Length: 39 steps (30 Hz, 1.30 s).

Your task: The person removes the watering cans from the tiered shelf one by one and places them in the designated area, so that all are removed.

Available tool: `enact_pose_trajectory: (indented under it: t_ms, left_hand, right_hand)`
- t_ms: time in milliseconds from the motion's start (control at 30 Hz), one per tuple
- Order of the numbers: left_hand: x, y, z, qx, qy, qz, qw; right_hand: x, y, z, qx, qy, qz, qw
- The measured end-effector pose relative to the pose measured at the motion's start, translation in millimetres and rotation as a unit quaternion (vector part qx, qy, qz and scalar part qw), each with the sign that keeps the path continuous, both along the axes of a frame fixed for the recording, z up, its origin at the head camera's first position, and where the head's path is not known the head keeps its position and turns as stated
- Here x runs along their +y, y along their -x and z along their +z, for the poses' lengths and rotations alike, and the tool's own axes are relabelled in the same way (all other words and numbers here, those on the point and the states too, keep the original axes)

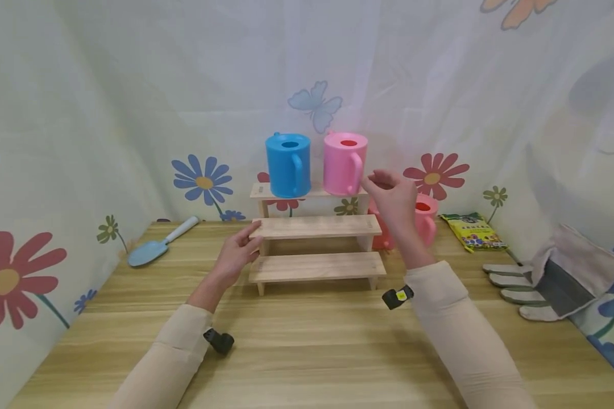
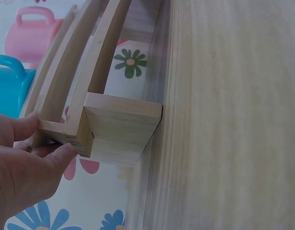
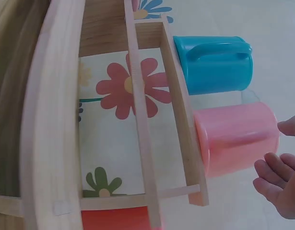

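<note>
A three-step wooden stand (image 1: 317,227) stands on the table. On its top step are a blue watering can (image 1: 281,167) at left and a pink watering can (image 1: 337,167) at right, both upright. My left hand (image 1: 237,250) grips the left end of the middle step; in the left wrist view, thumb and fingers lie around its wooden side piece (image 2: 51,129). Beside the pink can's handle is my right hand (image 1: 394,196), fingers bent and nothing in them. From the right wrist, its thumb and fingertips (image 3: 269,191) appear apart, right by the can's top end.
Red-pink watering cans (image 1: 427,218) stand behind the stand's right side, partly hidden by my right arm. A light blue trowel (image 1: 150,250) lies at left. At right are a yellow packet (image 1: 473,232) and grey-white gloves (image 1: 555,278). Flowered cloth (image 1: 225,74) hangs around the table.
</note>
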<state>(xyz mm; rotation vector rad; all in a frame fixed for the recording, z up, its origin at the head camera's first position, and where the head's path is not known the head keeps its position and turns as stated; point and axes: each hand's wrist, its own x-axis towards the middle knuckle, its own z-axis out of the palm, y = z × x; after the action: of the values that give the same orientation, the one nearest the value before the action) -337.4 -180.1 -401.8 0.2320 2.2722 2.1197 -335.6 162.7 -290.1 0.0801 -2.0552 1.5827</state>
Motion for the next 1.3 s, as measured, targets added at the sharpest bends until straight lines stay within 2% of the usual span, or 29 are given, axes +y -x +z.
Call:
enact_pose_trajectory:
  t_ms: [133, 367, 633, 767, 1033, 1300]
  left_hand:
    - [0.3, 0.5, 0.5, 0.002, -0.005, -0.005, 1.0]
    - [0.1, -0.4, -0.7, 0.0, -0.006, -0.005, 1.0]
    - [0.7, -0.8, 0.0, -0.002, -0.014, -0.003, 0.9999]
    - [0.4, 0.1, -0.6, -0.003, -0.014, -0.004, 0.9999]
    - [-0.3, 0.5, -2.1, -0.002, -0.009, -0.005, 0.9999]
    - [-0.2, -0.3, -0.9, -0.006, -0.018, -0.004, 0.9998]
  right_hand:
    - [-7.1, 9.8, 10.3, 0.012, -0.01, 0.004, 1.0]
    - [-18.2, 22.7, 18.7, 0.031, -0.009, 0.012, 0.999]
    - [-31.2, 35.8, 28.1, 0.029, 0.006, -0.014, 0.999]
    - [-35.5, 37.6, 27.8, 0.024, 0.012, -0.031, 0.999]
    - [-39.9, 39.7, 19.6, 0.047, 0.061, -0.068, 0.995]
    - [-37.4, 37.5, 20.7, 0.036, 0.073, -0.069, 0.994]
